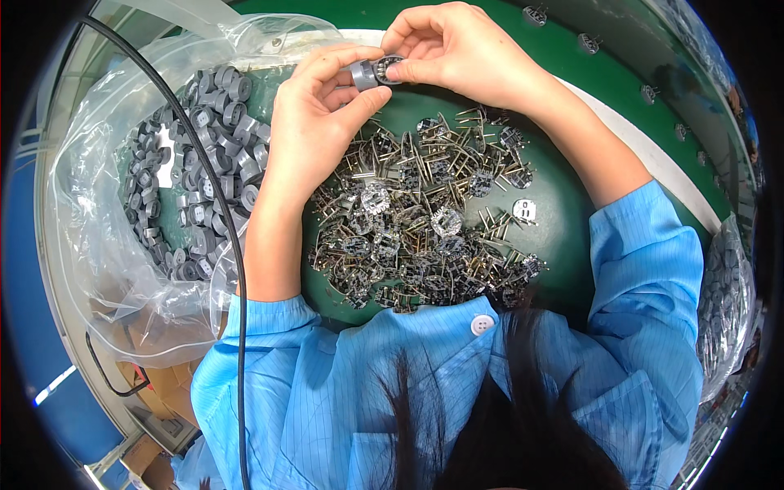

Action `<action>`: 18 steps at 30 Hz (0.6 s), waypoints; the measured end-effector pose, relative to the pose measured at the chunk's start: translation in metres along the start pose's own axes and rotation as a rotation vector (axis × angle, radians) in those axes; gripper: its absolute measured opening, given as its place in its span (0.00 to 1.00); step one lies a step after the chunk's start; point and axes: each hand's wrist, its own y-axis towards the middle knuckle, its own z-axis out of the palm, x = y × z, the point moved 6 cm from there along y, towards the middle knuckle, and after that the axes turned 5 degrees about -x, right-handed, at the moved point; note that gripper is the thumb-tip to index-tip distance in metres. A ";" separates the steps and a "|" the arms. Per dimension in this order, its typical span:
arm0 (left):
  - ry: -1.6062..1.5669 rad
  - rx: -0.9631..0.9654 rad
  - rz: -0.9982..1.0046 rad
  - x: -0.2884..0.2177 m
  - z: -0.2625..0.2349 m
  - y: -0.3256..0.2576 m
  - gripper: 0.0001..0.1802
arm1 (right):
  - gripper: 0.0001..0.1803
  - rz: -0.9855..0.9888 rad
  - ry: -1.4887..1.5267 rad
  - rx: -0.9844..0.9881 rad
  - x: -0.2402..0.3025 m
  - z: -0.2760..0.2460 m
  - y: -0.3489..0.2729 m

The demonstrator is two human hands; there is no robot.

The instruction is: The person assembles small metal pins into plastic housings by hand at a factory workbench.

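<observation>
Over at the left edge of the green counter (572, 237), a clear plastic bag (106, 245) lies open and crumpled, with a heap of small grey ring parts (200, 155) spilling from it. A black cable (220, 212) runs across the bag and down over my blue sleeve. My left hand (314, 122) rises just beside that heap, its fingers curled and pinching a grey ring (364, 74) between thumb and forefinger. Touching that ring on its right side is a small round metal piece with pins (390, 68), which my right hand (457, 49) grips with its fingertips, so both hands meet near the counter's far edge and press the two parts together. Below my hands, in the middle of the counter, lies a wide pile of loose metal pin parts (425, 220), tangled and overlapping, reaching almost to the near edge by my chest. Along the far right, a white strip (653, 163) borders the counter, and at the right edge a second clear bag of grey parts (727, 302) sits partly out of view.
</observation>
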 end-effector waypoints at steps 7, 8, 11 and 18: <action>-0.048 -0.130 0.037 -0.003 -0.017 0.009 0.24 | 0.10 -0.097 -0.406 -0.379 -0.017 -0.050 0.013; -0.100 -0.170 -0.016 0.000 -0.021 0.009 0.24 | 0.11 -0.117 -0.455 -0.440 -0.030 -0.064 0.016; -0.139 -0.213 -0.082 0.003 -0.035 0.010 0.22 | 0.13 0.026 -0.542 -0.472 -0.043 -0.086 0.024; -0.045 -0.262 -0.087 0.001 -0.046 0.007 0.20 | 0.12 -0.244 -0.801 -0.483 -0.014 -0.076 0.013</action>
